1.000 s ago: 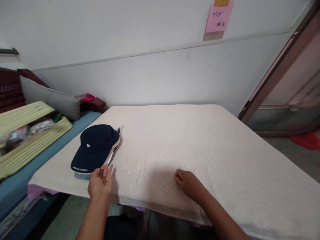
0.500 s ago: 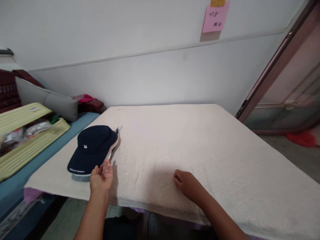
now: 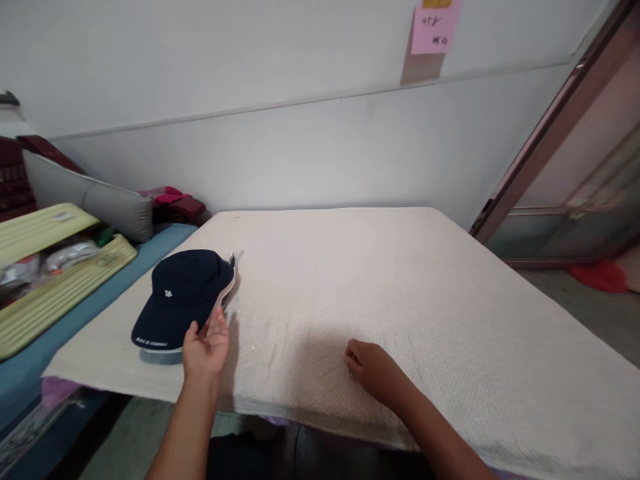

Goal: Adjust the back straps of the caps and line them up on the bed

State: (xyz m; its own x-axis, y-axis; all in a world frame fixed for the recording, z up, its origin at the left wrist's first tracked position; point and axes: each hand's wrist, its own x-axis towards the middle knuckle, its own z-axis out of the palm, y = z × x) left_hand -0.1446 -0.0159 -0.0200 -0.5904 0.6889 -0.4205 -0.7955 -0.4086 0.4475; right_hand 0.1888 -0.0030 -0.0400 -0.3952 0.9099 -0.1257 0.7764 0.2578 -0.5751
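A navy blue cap (image 3: 186,287) sits crown up on the left part of the cloth-covered table (image 3: 320,280), its brim toward the near left. White lettering runs along the brim's edge and a small white emblem marks the front. My left hand (image 3: 206,343) is palm up at the cap's right side, with thumb and fingers apart. Its fingertips are right by the cap's lower edge; whether they touch it is hard to tell. On the cloth near the front edge rests my right hand (image 3: 365,363), curled into a loose fist with nothing visible in it.
To the left, a yellow box with open flaps (image 3: 70,293) holds several wrapped items on a blue surface. A grey cushion (image 3: 95,193) leans behind it. The white wall (image 3: 320,160) rises behind the table, bearing a pink note (image 3: 434,30). A framed door (image 3: 575,167) stands right.
My left hand has opened slightly beside the cap, thumb and fingers spreading apart. The cap still sits in its place, and my right hand stays put. The view has shifted a little.
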